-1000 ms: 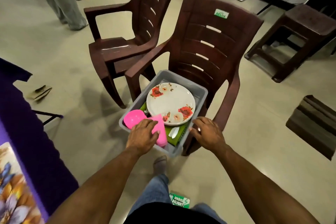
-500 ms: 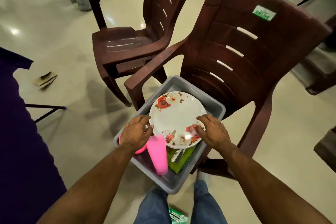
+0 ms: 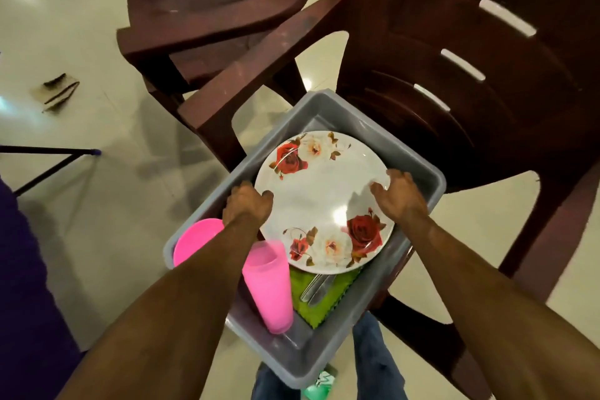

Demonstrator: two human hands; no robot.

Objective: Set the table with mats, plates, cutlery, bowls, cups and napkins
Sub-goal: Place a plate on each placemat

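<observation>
A grey plastic tub [image 3: 328, 107] sits on the seat of a dark brown chair [image 3: 470, 52]. Inside it lies a white plate with red roses [image 3: 321, 191]. My left hand [image 3: 248, 208] grips the plate's left rim, fingers curled under the edge. My right hand [image 3: 397, 196] grips its right rim. A pink cup [image 3: 269, 286] lies on its side at the tub's near end, beside a pink bowl [image 3: 194, 240]. Under the plate lies a green mat [image 3: 321, 295] with metal cutlery [image 3: 316, 287] on it.
A second brown chair [image 3: 207, 10] stands at the back left. A purple-covered table [image 3: 26, 286] fills the left edge, with a thin black leg [image 3: 48, 156] beside it. A small brown scrap [image 3: 56, 92] lies on the pale floor. My jeans [image 3: 373, 364] show below the tub.
I have leaned closer over the tub. Both hands have slid farther along the plate and now hold its opposite rims.
</observation>
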